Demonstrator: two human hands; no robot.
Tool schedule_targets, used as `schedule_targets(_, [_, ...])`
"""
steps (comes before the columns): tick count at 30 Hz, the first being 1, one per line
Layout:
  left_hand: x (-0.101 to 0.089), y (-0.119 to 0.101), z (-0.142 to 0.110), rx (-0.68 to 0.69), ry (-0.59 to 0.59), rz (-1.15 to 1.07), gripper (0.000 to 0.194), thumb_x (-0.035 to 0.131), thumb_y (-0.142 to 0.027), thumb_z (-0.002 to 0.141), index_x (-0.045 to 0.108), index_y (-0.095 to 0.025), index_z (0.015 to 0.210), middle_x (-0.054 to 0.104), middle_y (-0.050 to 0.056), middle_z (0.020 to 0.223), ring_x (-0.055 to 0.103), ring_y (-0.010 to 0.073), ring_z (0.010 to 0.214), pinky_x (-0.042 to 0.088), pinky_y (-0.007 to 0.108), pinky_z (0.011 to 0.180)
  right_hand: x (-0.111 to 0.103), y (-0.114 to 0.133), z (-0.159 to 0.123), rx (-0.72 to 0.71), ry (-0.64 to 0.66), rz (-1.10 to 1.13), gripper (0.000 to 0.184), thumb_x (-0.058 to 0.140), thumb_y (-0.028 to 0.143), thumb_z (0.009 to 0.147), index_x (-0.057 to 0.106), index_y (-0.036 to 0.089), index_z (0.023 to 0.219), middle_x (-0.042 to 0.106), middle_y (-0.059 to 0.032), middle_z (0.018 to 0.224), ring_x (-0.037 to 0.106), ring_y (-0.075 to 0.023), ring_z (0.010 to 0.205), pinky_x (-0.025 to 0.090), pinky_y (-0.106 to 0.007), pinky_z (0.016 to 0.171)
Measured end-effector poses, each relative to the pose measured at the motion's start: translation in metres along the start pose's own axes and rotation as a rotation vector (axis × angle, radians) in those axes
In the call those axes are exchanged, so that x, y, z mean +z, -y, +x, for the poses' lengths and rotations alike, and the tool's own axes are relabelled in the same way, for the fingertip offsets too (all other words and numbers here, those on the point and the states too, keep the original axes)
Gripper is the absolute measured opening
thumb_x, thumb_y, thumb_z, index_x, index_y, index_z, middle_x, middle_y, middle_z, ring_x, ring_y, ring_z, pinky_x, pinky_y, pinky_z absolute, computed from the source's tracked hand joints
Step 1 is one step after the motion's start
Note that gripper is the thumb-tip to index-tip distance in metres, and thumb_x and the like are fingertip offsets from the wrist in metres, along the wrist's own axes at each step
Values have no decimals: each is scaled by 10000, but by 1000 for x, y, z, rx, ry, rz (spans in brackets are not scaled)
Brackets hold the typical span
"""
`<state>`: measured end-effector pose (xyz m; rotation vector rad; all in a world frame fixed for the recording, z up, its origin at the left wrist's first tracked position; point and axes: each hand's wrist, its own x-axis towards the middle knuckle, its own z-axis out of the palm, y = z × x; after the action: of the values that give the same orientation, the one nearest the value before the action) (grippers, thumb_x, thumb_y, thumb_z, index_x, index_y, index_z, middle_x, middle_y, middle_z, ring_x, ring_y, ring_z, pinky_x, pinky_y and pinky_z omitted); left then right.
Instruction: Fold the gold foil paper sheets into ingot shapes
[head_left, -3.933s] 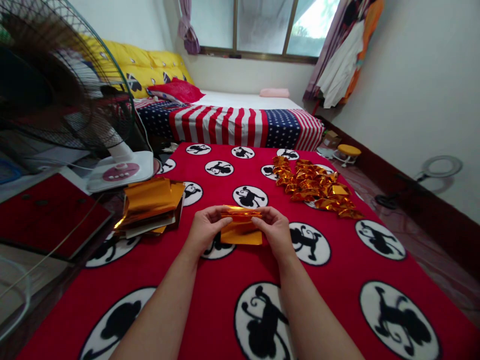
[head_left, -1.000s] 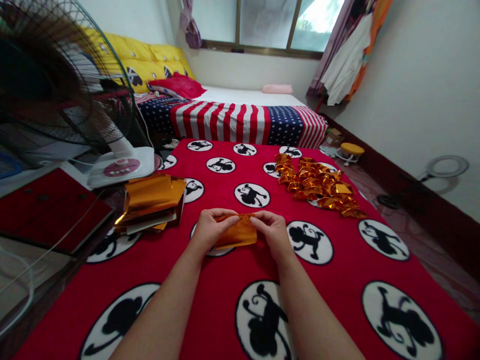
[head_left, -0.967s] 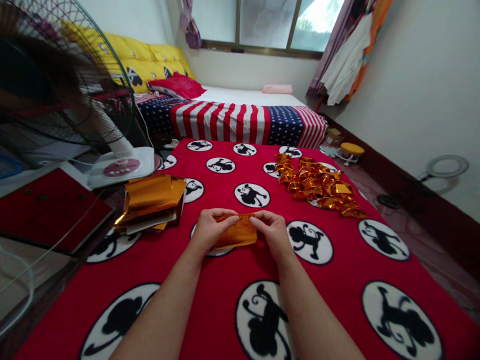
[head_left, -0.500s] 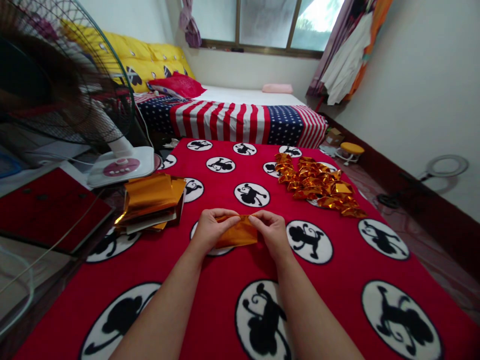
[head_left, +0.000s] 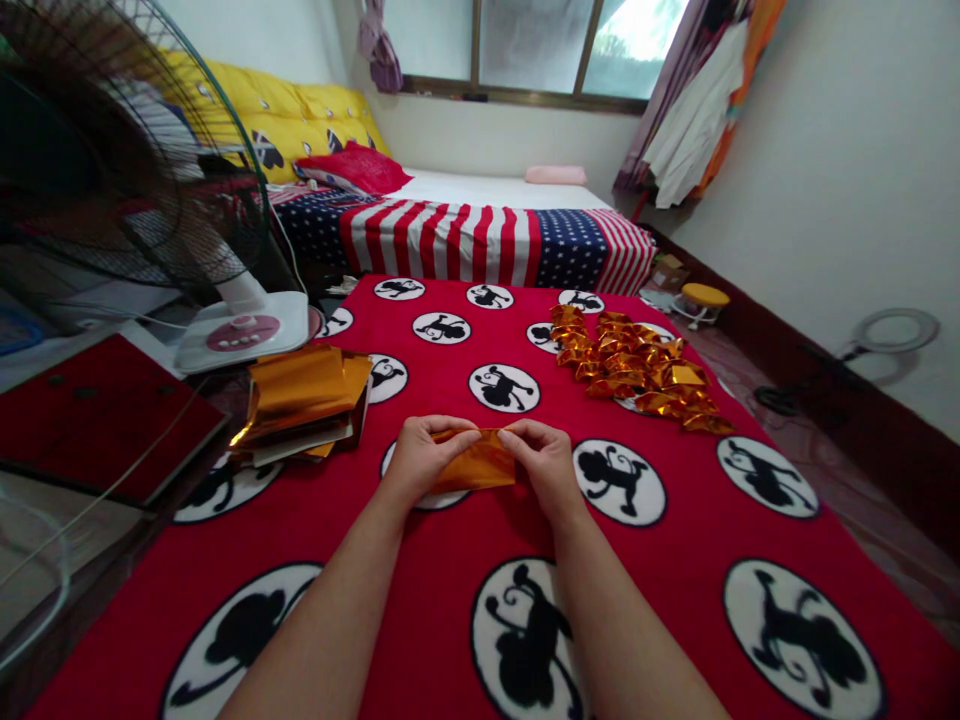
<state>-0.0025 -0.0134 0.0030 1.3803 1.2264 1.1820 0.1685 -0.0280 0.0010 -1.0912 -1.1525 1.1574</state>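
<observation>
A piece of shiny gold foil paper (head_left: 480, 464) is held between my two hands, just above the red cloth (head_left: 420, 640) with its monkey prints. My left hand (head_left: 426, 456) pinches its upper left edge between thumb and fingers. At the upper right edge, my right hand (head_left: 541, 452) pinches it the same way. The fingertips behind the paper are partly hidden. To the left lies a stack of gold foil paper sheets (head_left: 300, 388). Several folded gold foil ingots (head_left: 630, 365) sit in rows at the far right of the cloth.
A fan (head_left: 240, 320) stands at the left, beside a dark red panel (head_left: 112, 410) and loose cables. Behind the cloth is a bed (head_left: 465, 240) with a striped, starred cover. A yellow stool (head_left: 703, 297) and a ring-shaped stand (head_left: 896, 332) are at the right.
Both hands keep their pinch in nearly the same place. The lower edge of the gold foil paper has shifted up very slightly.
</observation>
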Motion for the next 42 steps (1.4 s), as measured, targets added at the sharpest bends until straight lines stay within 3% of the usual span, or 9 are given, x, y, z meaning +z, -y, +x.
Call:
schedule_targets(15, [0, 3, 0, -12, 25, -36, 295, 803, -381, 636, 757, -132, 787, 758, 83, 793, 694, 190, 700, 544, 245, 650, -1, -2, -1, 5, -21, 11, 171, 730, 334, 699, 681, 178, 648, 577, 25, 567, 480, -105, 514, 366, -218, 493])
schedule_targets(32, [-3, -5, -2, -47, 16, -31, 289, 797, -373, 617, 748, -114, 733, 729, 49, 676, 638, 138, 581, 501, 199, 558, -5, -5, 1, 5, -34, -10, 193, 718, 334, 706, 648, 168, 637, 566, 25, 574, 495, -104, 535, 381, -215, 519])
schedule_targets(38, [-2, -4, -3, -48, 68, -14, 280, 784, -368, 638, 750, -113, 748, 741, 63, 714, 654, 152, 618, 506, 206, 579, -2, 1, 1, -28, 52, -90, 161, 710, 313, 696, 648, 181, 763, 637, -3, 669, 584, -147, 607, 453, -239, 577])
schedule_targets(42, [2, -3, -5, -59, 88, 14, 287, 783, -368, 640, 754, -111, 764, 743, 71, 722, 652, 156, 619, 500, 209, 570, 1, 5, 0, -139, 92, -218, 116, 681, 282, 731, 676, 169, 757, 660, -26, 729, 605, -155, 678, 466, -242, 633])
